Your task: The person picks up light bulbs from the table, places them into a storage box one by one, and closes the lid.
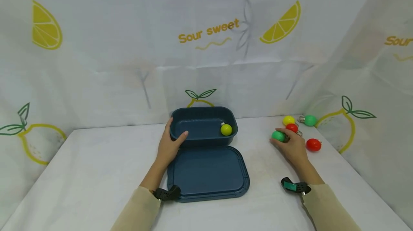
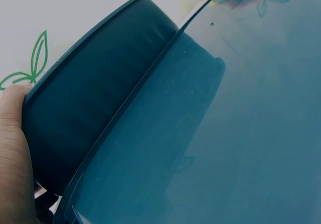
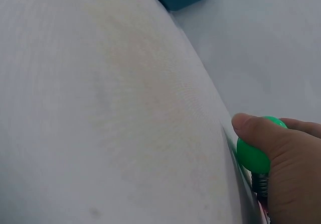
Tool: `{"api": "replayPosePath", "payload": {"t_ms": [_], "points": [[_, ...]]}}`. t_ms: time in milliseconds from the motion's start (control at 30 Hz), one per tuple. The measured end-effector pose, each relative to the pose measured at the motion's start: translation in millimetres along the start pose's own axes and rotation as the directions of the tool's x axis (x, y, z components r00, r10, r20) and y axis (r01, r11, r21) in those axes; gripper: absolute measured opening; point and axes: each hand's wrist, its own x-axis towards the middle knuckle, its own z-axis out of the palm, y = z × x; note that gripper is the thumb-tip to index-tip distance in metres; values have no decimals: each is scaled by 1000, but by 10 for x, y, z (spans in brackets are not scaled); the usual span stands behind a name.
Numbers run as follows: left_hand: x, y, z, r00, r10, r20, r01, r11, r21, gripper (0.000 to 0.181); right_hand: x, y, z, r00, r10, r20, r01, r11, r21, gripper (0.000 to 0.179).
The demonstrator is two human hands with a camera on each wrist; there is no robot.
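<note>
My left hand grips the left end of a dark blue plastic box, its thumb at the front rim and its fingers along the left side. In the left wrist view the thumb lies at the box's corner. Inside the box, toward the right, lies a yellow-green light bulb. At the right my right hand pinches a green light bulb between thumb and fingers. The right wrist view shows this bulb's round green glass and its dark screw base.
A flat dark blue lid lies in front of the box. Around the right hand lie a yellow bulb, a red bulb, another green bulb and another red bulb. Behind hangs a lemon-print sheet.
</note>
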Motion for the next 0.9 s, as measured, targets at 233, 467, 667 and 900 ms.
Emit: {"api": "replayPosePath", "payload": {"t_ms": [233,467,667,900], "points": [[-13,9,-4,1000,7,5,-7,1000,-2,92,-3,-48,-18,1000,-17,-17,17,1000,5,51],[3,6,23,1000,6,-3,-6,1000,-14,92,61,-237,-95,993,-110,-36,109,994,-25,49],[-8,22,26,1000,4,-12,-4,1000,-15,92,133,-415,-64,987,-157,-29,157,987,-27,47],[-17,7,5,1000,4,-8,-4,1000,1,92,218,-760,-16,979,-198,-45,200,979,44,46]]}}
